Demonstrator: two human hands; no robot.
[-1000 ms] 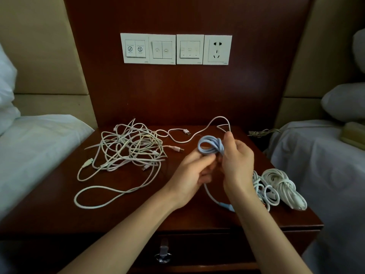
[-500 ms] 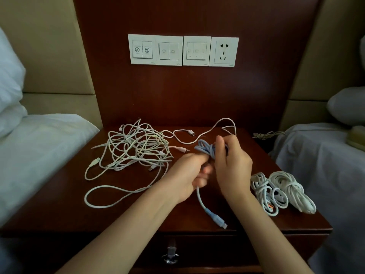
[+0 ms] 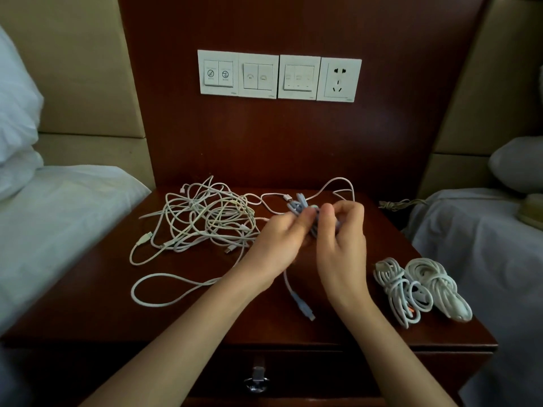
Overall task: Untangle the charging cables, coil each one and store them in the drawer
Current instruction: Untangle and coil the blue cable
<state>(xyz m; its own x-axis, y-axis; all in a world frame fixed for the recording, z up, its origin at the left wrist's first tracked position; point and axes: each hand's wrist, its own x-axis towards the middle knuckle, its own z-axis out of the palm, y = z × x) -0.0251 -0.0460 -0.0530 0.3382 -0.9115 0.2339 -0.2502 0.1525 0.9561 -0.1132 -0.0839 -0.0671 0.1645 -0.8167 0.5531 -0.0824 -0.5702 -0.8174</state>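
Observation:
A pale blue cable [image 3: 300, 207] is bunched into a small coil above the middle of the dark wooden nightstand [image 3: 88, 289]. My left hand [image 3: 276, 248] and my right hand [image 3: 342, 248] both pinch that coil from either side. Its loose tail with a blue plug [image 3: 302, 308] hangs down between my wrists. A tangle of white cables [image 3: 202, 224] lies on the left of the nightstand top. Two coiled white cables [image 3: 423, 289] lie at the right front. The drawer [image 3: 293, 374] below is closed, with a metal ring handle [image 3: 257, 380].
A row of wall switches and a socket [image 3: 279, 76] sits on the wooden panel behind. White bedding [image 3: 53, 218] borders the nightstand on the left, and grey-white bedding [image 3: 484, 245] on the right. A thin cord [image 3: 396, 204] lies at the right rear edge.
The blue coil has been drawn tighter between my hands. The loose tail has swung and its plug now hangs between my wrists. The view has moved closer.

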